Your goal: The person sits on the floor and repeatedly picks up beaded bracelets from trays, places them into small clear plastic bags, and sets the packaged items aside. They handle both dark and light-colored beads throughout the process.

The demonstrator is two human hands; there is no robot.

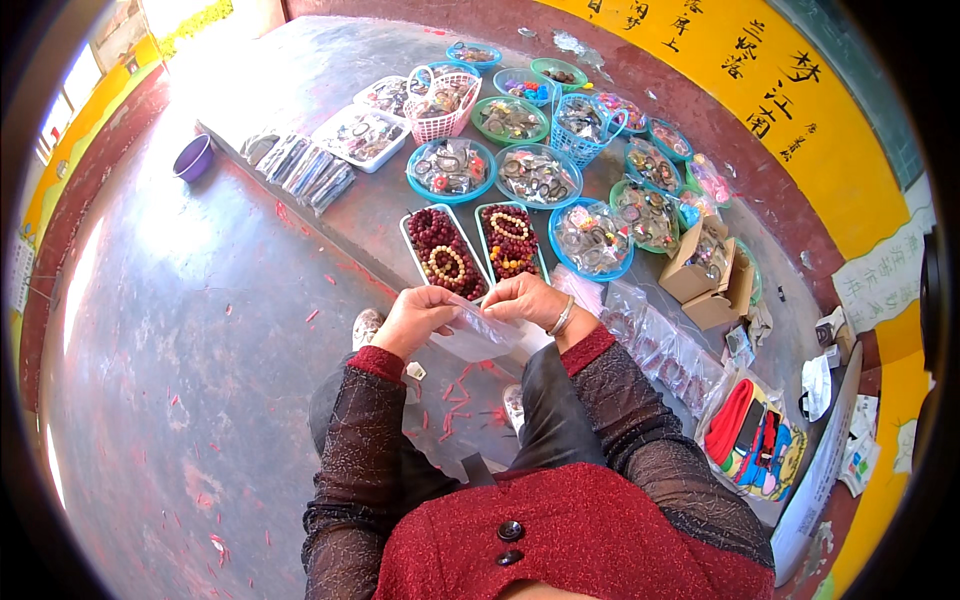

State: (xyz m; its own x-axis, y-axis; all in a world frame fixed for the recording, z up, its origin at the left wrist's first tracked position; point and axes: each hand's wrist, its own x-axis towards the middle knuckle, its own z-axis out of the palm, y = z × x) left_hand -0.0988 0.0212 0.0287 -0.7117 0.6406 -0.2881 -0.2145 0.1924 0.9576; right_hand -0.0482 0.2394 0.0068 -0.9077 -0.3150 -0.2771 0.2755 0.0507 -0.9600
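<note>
Both hands pinch a clear plastic bag: left hand and right hand, each grip closed on its rim, before white bead trays; yellow banner behind.

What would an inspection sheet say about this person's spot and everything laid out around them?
Surface: worn grey concrete floor, red paper scraps scattered near the feet.
Job's things: clear plastic bag held between both hands; two white trays of bead bracelets just beyond.
Clutter: round bowls of trinkets, pink basket, blue basket, cardboard boxes, purple bowl, packets at the right.
Grippers: left hand and right hand both pinch the bag; the right wrist wears a bangle.
Cables: nothing seen.
Surroundings: yellow wall with dark red base.
</note>
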